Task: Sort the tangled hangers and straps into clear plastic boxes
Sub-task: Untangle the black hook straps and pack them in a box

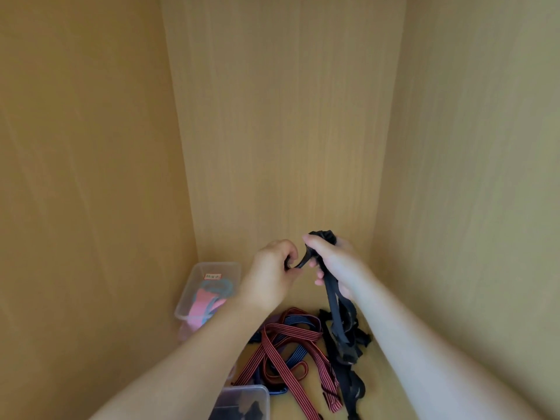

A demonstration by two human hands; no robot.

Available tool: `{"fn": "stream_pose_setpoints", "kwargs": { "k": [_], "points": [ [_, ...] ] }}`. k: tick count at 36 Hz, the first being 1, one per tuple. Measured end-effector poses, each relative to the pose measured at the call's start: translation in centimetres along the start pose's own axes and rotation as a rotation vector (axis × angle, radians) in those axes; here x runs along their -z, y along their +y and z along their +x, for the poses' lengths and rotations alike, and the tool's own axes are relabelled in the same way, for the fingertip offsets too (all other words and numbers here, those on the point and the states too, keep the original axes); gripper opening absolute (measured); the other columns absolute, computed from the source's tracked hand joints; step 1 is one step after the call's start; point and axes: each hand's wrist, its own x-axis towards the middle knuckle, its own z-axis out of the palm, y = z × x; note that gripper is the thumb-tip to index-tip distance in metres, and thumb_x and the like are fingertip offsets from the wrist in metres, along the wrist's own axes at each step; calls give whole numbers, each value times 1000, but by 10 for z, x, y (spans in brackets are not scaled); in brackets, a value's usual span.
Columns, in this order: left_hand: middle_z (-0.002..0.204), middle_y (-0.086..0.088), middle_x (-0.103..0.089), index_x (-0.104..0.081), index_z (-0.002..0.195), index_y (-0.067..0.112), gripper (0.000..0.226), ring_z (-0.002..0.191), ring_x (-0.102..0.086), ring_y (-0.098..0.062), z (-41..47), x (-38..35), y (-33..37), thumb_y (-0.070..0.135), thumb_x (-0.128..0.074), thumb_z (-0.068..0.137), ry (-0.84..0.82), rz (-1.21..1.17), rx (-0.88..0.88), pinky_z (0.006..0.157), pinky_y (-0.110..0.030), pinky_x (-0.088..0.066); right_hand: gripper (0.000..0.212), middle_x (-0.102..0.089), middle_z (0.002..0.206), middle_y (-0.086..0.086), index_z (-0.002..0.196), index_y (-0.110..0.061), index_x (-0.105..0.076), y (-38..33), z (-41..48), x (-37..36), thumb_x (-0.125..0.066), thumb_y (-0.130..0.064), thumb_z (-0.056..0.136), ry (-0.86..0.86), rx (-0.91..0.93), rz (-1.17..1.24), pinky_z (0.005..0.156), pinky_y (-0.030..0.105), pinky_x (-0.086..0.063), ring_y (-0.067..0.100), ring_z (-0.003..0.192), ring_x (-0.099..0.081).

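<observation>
Above the middle of the cabinet floor, both hands hold one black strap. The right hand grips a bunched part of it; the rest hangs down to a tangled pile of red and blue striped straps lying below. The left hand pinches a short end of the strap just beside the right. One clear box with pink and blue items stands at the back left corner. A second clear box, holding black items, sits at the near edge.
</observation>
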Motion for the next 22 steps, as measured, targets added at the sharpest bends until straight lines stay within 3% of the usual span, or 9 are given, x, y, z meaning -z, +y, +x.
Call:
{"fn": "stream_pose_setpoints", "kwargs": {
  "k": [3, 5, 8, 10, 11, 15, 18, 22],
  "points": [
    [69, 12, -46, -57, 86, 15, 20, 59, -42, -1, -9, -8, -4, 3, -72, 79, 14, 40, 5, 56, -14, -34, 20, -55, 64, 4, 84, -14, -63, 7, -1, -5, -69, -32, 83, 29, 5, -9, 47, 26, -43, 15, 46, -43],
    [70, 10, -51, -57, 87, 18, 19, 58, -46, -1, -13, -9, -5, 8, -73, 82, 13, -120, 71, 58, -11, -37, 15, -54, 64, 6, 85, -10, -61, 9, -1, -5, -68, -24, 84, 16, 35, 10, 46, 27, -40, 15, 45, -42],
    [91, 3, -66, -60, 100, 22, 14, 73, -68, -13, -13, -1, 2, 34, -61, 92, -71, -516, 317, 74, -25, -55, 13, -54, 65, 9, 87, -8, -58, 13, -3, 3, -66, -19, 86, -46, 70, 35, 46, 27, -37, 16, 45, -41],
    [98, -5, -68, -61, 102, 16, 33, 76, -71, -22, -11, 4, 5, 43, -43, 98, -153, -662, 521, 78, -32, -58, 13, -52, 64, 6, 85, -9, -56, 13, -4, 9, -65, -18, 87, -88, 76, 44, 46, 27, -37, 16, 46, -42],
    [99, -9, -69, -62, 101, 12, 40, 72, -71, -23, -11, 6, 5, 44, -38, 100, -194, -736, 602, 74, -33, -59, 13, -52, 63, 5, 83, -9, -55, 14, -4, 11, -65, -18, 88, -109, 86, 49, 46, 27, -36, 17, 46, -41],
    [77, -13, -69, -58, 99, 4, 45, 52, -57, -16, -13, 11, 8, 43, -36, 101, -350, -973, 745, 50, -24, -50, 16, -51, 61, 5, 77, -9, -54, 14, -5, 13, -63, -15, 89, -144, 158, 33, 46, 28, -36, 17, 46, -42],
    [67, -5, -59, -59, 95, 5, 35, 52, -50, -11, -16, 11, 7, 37, -45, 99, -340, -1097, 722, 51, -21, -46, 16, -53, 63, 7, 81, -9, -55, 15, -4, 14, -64, -19, 90, -126, 139, 69, 47, 30, -38, 18, 46, -43],
    [66, -1, -54, -57, 89, 8, 6, 52, -49, -7, -16, 7, 5, 9, -57, 94, -274, -1060, 654, 52, -18, -45, 21, -54, 66, 7, 91, -9, -55, 18, -5, 15, -65, -28, 90, -123, 80, 107, 48, 31, -40, 18, 48, -42]
  ]
}}
